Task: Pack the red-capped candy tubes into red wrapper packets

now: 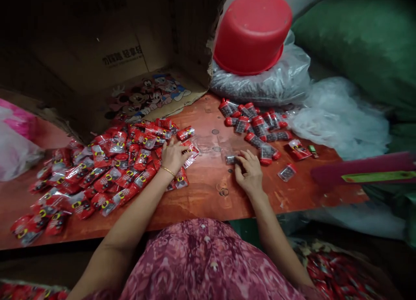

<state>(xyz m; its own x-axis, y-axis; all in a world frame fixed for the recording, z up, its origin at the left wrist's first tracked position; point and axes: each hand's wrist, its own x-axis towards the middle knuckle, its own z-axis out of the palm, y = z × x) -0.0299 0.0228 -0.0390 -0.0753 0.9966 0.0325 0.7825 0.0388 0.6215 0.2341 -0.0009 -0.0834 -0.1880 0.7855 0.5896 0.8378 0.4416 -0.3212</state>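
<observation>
Red packets (107, 174) being handled on the surface (208, 191).
They are being pressed by the open left grip (173, 155); a vial (230, 159) is being touched by the right grip (248, 172), closure unclear.

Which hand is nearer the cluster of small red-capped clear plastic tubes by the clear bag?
Right. The right hand sits just on the near side of the red-capped tubes; the left hand rests on the red foil packets, farther left.
</observation>
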